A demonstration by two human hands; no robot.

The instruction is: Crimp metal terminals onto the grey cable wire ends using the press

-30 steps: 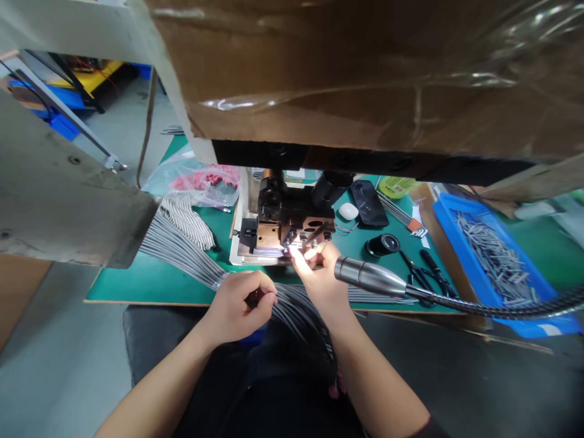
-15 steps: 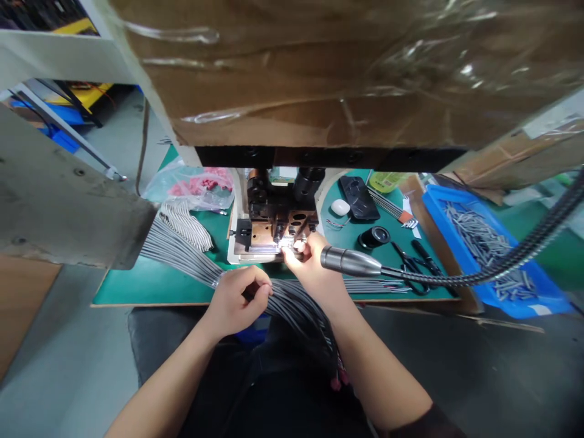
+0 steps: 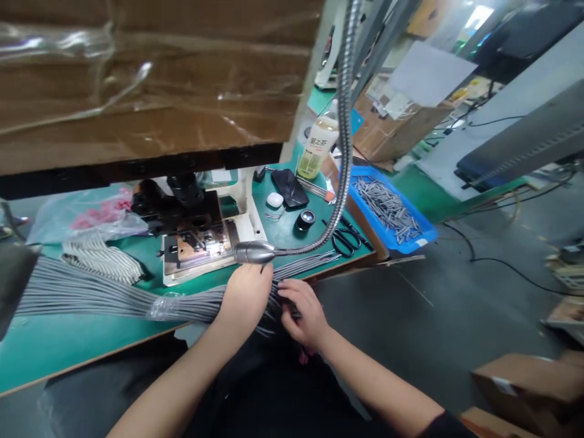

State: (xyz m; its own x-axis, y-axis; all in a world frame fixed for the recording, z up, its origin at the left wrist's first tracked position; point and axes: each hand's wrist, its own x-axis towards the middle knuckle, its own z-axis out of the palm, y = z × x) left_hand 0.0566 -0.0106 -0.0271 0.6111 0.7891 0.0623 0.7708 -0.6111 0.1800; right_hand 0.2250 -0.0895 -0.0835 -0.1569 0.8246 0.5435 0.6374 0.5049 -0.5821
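Observation:
A long bundle of grey cables (image 3: 104, 295) lies along the table's front edge, wrapped in clear plastic near its middle. My left hand (image 3: 249, 292) is on the bundle's right part, its fingers closed around something near the lamp head that I cannot make out. Just right of it, my right hand (image 3: 303, 310) has its fingers curved and apart at the dark cable ends, touching them. The press (image 3: 201, 243) stands behind the bundle, its metal plate lit by a lamp (image 3: 255, 252) on a bendy metal neck.
On the green table (image 3: 50, 353) are a phone (image 3: 289, 187), a white case (image 3: 274, 200), a black round part (image 3: 305, 220), scissors (image 3: 344, 241) and a bottle (image 3: 318, 143). A blue tray (image 3: 422, 234) of short grey pieces stands right. A taped carton (image 3: 150, 79) hangs overhead.
The view has swung to the right. My right hand has left the press and come down to the cables. My left hand has moved along the bundle, closer to the lamp head.

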